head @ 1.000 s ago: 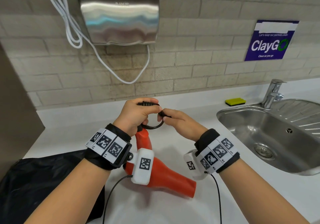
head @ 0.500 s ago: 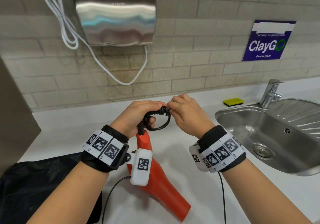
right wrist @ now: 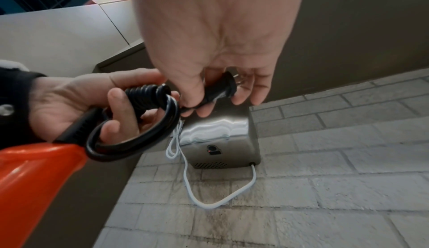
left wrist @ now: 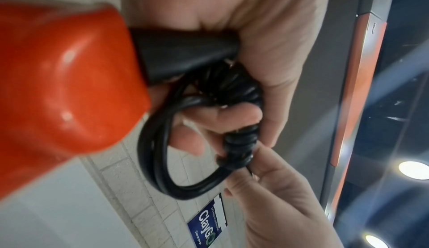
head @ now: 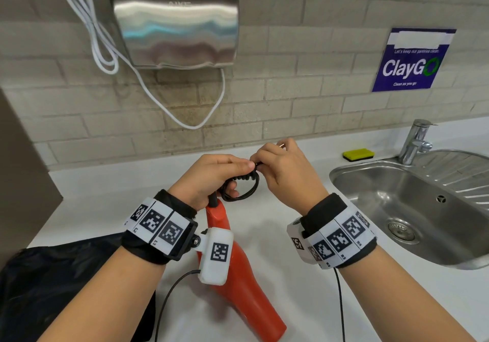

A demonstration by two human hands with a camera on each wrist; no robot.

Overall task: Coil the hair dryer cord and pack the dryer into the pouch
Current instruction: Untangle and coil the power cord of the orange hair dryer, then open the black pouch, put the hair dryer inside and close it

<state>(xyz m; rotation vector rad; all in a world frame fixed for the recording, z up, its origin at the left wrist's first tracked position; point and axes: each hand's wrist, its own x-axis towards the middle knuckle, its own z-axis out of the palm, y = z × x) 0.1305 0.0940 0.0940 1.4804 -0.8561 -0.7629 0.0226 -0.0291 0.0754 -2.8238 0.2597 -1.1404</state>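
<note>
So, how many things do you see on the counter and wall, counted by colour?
Orange: 1, hair dryer
Black: 2, cord, pouch
Yellow-green: 1, sponge
Silver: 3, hand dryer, tap, sink
Blue: 1, sign
White: 1, cable
Total: 9

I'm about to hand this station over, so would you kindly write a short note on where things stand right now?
Left hand: grips the looped black cord at the base of the orange hair dryer.
Right hand: pinches the plug end, beside the wrapped turns.
Dryer: nozzle toward you, over the white counter.
Black pouch: lies on the counter to the left.
Done: cord looped and wound round.
Left: secure the plug end, put the dryer in the pouch.
</note>
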